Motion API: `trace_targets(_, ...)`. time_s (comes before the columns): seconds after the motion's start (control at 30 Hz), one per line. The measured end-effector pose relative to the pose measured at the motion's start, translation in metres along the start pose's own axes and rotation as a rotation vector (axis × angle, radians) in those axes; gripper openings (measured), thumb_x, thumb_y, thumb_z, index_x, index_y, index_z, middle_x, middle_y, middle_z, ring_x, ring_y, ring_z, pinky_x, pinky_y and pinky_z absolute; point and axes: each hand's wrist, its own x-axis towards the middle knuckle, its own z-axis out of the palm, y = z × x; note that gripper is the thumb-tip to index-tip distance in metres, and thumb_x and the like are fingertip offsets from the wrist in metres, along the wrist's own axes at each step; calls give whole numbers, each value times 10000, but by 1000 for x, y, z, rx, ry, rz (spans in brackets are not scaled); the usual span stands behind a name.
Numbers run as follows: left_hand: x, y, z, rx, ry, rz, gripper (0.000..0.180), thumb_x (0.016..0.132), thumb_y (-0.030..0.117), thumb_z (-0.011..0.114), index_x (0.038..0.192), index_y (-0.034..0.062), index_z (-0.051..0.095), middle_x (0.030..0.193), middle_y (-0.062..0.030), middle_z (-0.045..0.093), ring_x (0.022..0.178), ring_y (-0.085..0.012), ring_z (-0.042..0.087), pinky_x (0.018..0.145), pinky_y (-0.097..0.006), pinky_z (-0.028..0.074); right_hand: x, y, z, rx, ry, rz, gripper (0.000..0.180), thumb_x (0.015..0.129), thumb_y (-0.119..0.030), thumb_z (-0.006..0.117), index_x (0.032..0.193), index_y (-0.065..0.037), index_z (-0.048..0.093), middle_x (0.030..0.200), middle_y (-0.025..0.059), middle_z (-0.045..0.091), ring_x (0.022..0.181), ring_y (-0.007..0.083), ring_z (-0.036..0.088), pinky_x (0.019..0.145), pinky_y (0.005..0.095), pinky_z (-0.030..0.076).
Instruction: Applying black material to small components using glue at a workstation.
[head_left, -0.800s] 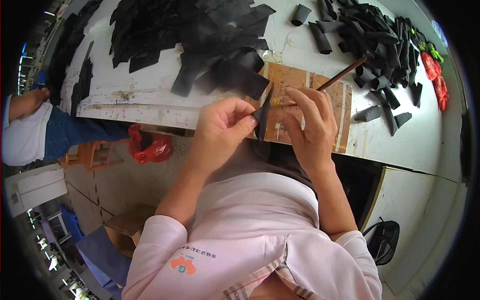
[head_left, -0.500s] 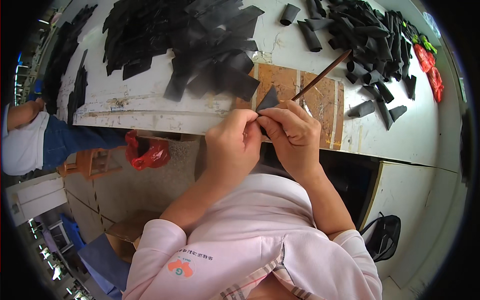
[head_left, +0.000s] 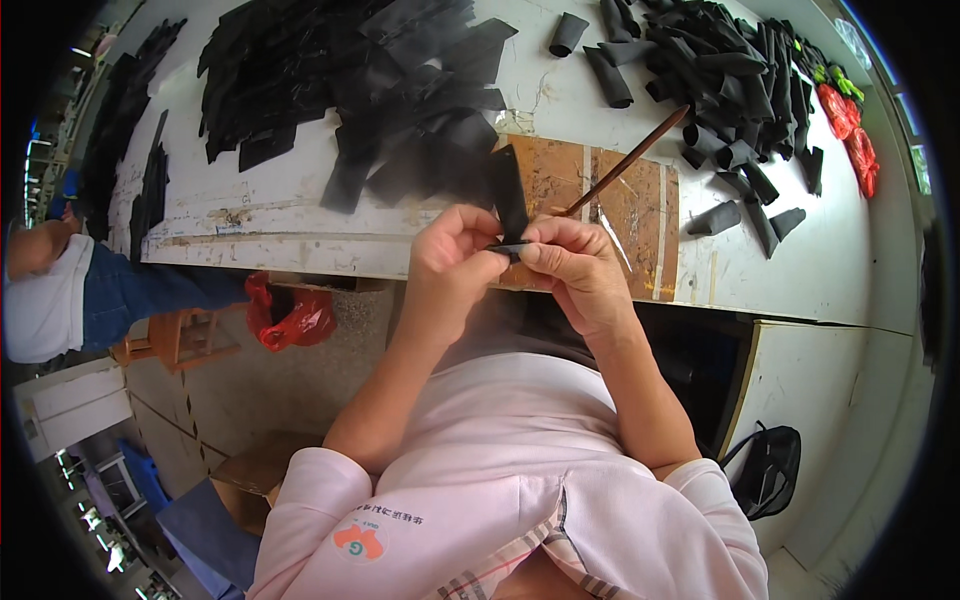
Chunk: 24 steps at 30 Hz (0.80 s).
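A black fabric piece (head_left: 512,195) is pinched between my two hands at the near edge of the table. Its long part stands up past my fingers, toward the heap. At the lower end, a folded edge sits between my fingertips. My left hand (head_left: 450,262) grips that edge from the left with thumb and fingers. From the right, my right hand (head_left: 582,268) pinches it between thumb and forefinger. A slim brown stick (head_left: 630,160) slants up and right from behind my right hand; whether that hand also holds it, I cannot tell.
Under my hands lies a brown board (head_left: 640,225) on the white table (head_left: 270,222). A heap of flat black pieces (head_left: 290,80) covers the far left. Rolled black tubes (head_left: 740,80) and red plastic bags (head_left: 850,140) lie right. A person (head_left: 60,285) is at left.
Both hands have turned and lowered slightly, with the fingers opening outward. The black fabric piece now stands up narrower and more upright between them.
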Motion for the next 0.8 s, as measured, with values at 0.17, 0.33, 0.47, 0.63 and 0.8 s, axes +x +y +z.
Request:
trace_targets(0.17,1,-11,11,696,339,376,212,697,-90,476,899,-47,521,764,-73,574,672,-92,548,596,-198,441,-1,7,1,359,-180,131,136,831,-170,579,763,-58,545,676,-16,533,586,69,467,540,197,387)
trace_targets(0.33,2,-1,3,319,-44,159,307,704,-113,445,1003,-54,480,887,-77,557,796,-89,538,666,-182,422,-1,8,-3,190,-42,37,153,842,-201,568,766,-76,521,684,-22,510,610,62,466,576,194,396)
trace_targets(0.47,-10,15,10,-23,-414,-114,488,597,-78,487,1083,-46,453,881,-89,560,640,-52,510,485,-139,369,-12,4,-6,257,-191,-68,139,818,-193,600,806,-66,542,805,-12,516,717,70,469,662,202,386)
trace_targets(0.63,-18,17,29,-174,-436,-45,481,642,-77,498,1121,-59,455,935,-103,564,641,-50,504,481,-150,388,-18,-19,-1,241,-147,-140,121,808,-147,604,787,-41,549,883,0,509,776,84,462,697,207,374)
trace_targets(0.8,-6,-2,45,414,-44,361,186,804,-3,541,990,-13,539,892,-48,553,676,-51,509,533,-149,402,-20,-33,-2,-501,88,-625,64,804,-34,566,775,-14,512,770,44,522,684,105,482,601,213,415)
